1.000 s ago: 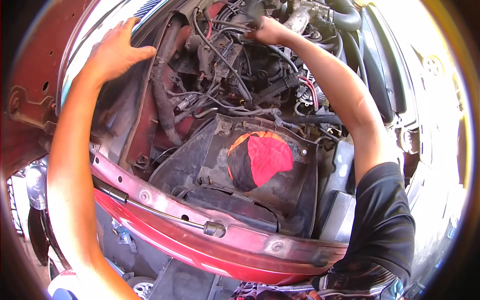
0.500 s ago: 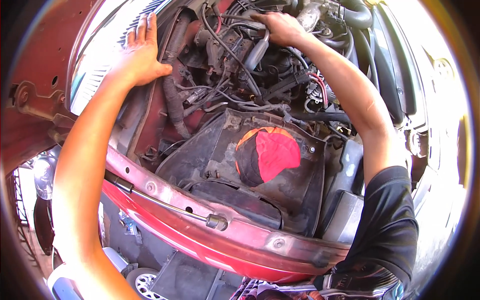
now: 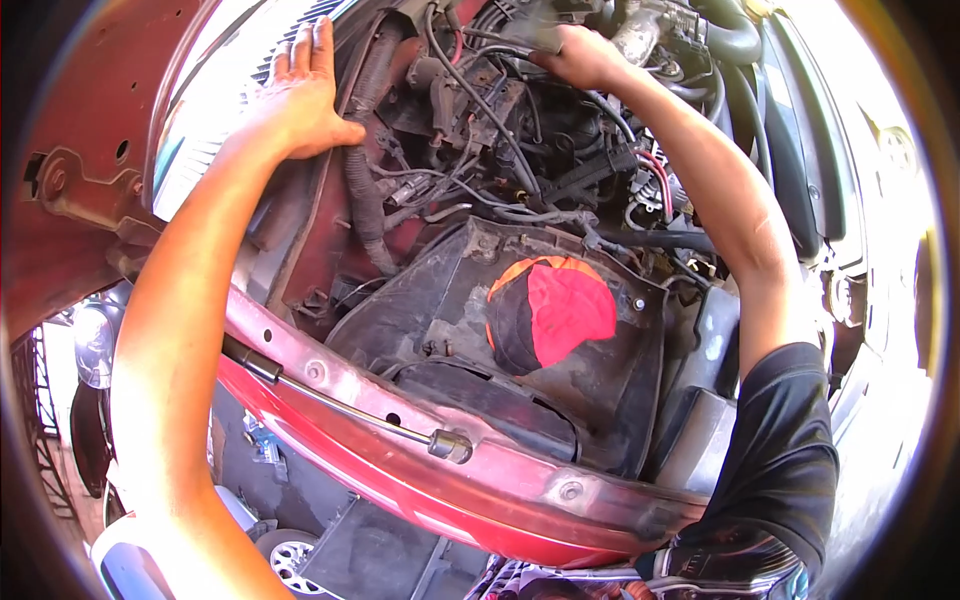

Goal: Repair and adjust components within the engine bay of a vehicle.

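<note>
My left hand (image 3: 300,108) is spread flat at the base of the windshield, its thumb by a ribbed black hose (image 3: 362,190) along the engine bay's side. My right hand (image 3: 585,58) is closed deep in the engine bay. A greyish tool (image 3: 537,38), blurred by motion, shows at its fingers; its kind cannot be made out. Cables and engine parts (image 3: 500,130) surround that hand, and a metal pipe (image 3: 638,38) lies just right of it. A red, black and orange cloth cap (image 3: 568,312) rests on the black plastic cover (image 3: 620,400) nearer me.
The red front edge of the car (image 3: 400,480) crosses below the bay, with a gas strut (image 3: 355,408) lying along it. At the far left hangs the raised red hood (image 3: 80,240). A black battery-like box (image 3: 695,430) sits at the right.
The grey tool at my right hand has swung from below the fingers to up and left of them. My left hand stays spread in place. The whole view has shifted slightly.
</note>
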Demonstrator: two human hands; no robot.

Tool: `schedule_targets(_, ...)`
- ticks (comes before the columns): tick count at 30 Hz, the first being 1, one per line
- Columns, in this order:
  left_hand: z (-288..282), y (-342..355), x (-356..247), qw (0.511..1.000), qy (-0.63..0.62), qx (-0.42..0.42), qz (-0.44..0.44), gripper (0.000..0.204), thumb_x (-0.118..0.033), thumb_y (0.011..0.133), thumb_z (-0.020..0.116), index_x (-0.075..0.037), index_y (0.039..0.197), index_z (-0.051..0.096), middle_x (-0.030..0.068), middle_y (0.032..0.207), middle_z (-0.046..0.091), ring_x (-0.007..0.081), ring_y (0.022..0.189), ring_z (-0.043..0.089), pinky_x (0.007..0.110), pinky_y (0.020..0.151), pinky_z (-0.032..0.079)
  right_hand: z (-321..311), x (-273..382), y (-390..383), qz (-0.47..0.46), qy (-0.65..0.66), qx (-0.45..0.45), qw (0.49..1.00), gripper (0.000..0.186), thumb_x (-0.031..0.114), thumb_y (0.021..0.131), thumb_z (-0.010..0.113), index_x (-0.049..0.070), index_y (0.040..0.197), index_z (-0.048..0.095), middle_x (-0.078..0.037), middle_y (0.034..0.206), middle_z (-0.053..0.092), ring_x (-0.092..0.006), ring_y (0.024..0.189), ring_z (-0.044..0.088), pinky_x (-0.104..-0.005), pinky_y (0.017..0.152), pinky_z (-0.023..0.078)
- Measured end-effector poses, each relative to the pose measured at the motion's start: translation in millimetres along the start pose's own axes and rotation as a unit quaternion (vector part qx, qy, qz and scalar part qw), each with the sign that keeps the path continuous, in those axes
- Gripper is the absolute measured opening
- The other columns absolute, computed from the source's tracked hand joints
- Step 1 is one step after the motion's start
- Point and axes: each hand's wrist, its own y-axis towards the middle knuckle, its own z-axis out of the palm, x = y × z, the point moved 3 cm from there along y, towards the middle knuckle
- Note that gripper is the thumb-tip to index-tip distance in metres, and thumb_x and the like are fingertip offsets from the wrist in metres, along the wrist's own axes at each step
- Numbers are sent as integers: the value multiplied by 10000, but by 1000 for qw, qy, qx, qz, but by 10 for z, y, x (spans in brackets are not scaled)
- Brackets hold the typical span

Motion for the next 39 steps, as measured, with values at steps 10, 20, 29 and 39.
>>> schedule_targets(10, 70, 51, 35, 1000, 3, -27, 10, 1413, -403, 684, 880, -71, 1629, -118, 283, 1672, 142, 509, 1512, 223, 538, 1242, 271, 2, -59, -20, -50, -105, -53, 992, 421, 317, 956, 665, 167, 1350, 652, -180, 972, 715, -396, 969, 697, -484, 815, 553)
schedule_targets(20, 55, 65, 20, 1000, 17, -7, 1, 1418, -415, 672, 873, -69, 1630, -113, 292, 1660, 174, 502, 1517, 216, 539, 1238, 272, 39, -5, -101, -3, -93, -30, 995, 467, 302, 925, 701, 127, 1352, 633, -189, 1011, 738, -376, 977, 717, -487, 851, 570)
schedule_targets(29, 11, 79, 3, 999, 37, 11, -8, 1410, -416, 674, 852, -63, 1627, -125, 298, 1670, 140, 488, 1533, 184, 543, 1238, 262, 121, -85, -15, 29, -36, 13, 999, 478, 337, 933, 650, 128, 1362, 632, -186, 1145, 730, -382, 1057, 699, -483, 947, 545)
schedule_targets(39, 17, 79, 15, 1000, 5, -11, 5, 1431, -390, 654, 869, -54, 1625, -127, 314, 1646, 178, 490, 1519, 214, 538, 1237, 266, 96, -171, -14, 84, 1, 55, 995, 468, 450, 941, 662, 123, 1275, 684, -214, 1121, 718, -381, 1119, 674, -476, 941, 538)
